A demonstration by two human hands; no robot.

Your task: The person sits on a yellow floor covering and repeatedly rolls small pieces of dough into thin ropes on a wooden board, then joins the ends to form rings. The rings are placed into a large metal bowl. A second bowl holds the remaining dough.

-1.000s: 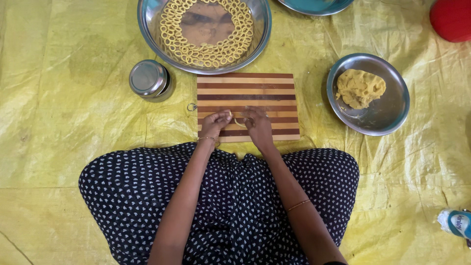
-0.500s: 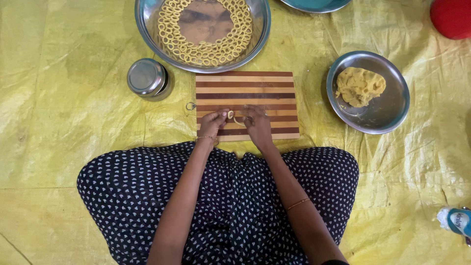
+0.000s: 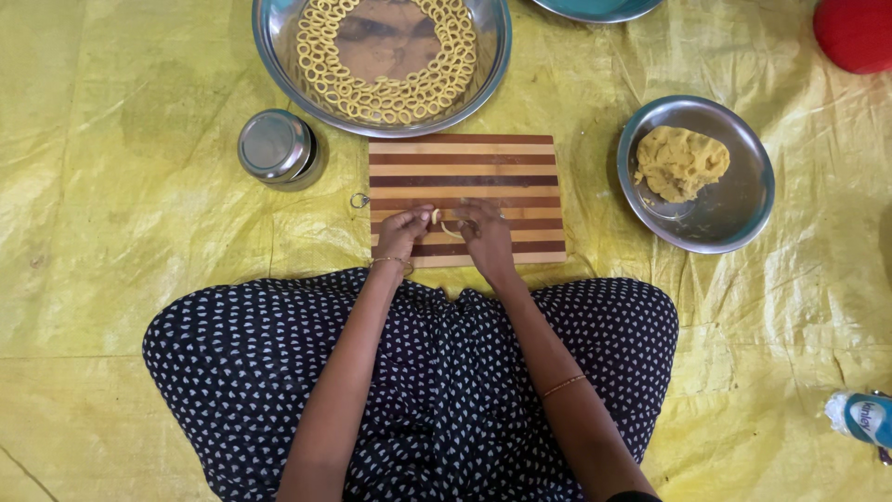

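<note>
My left hand (image 3: 401,231) and my right hand (image 3: 485,232) rest on the near part of a striped wooden cutting board (image 3: 465,163). Between their fingertips lies a thin curved strip of yellow dough (image 3: 448,223), and both hands pinch it. Beyond the board stands a large steel bowl (image 3: 279,46) with several small dough rings (image 3: 321,56) laid around its inside. A smaller steel bowl (image 3: 734,218) on the right holds a lump of yellow dough (image 3: 680,163).
A small lidded steel container (image 3: 276,147) stands left of the board. A yellow sheet (image 3: 121,186) covers the floor. A red object (image 3: 857,33) is at the top right, a teal dish (image 3: 595,7) at the top edge, a plastic bottle (image 3: 859,416) at the lower right.
The hands stay at the same spot on the board; the fingers have shifted slightly while working the dough strip.
</note>
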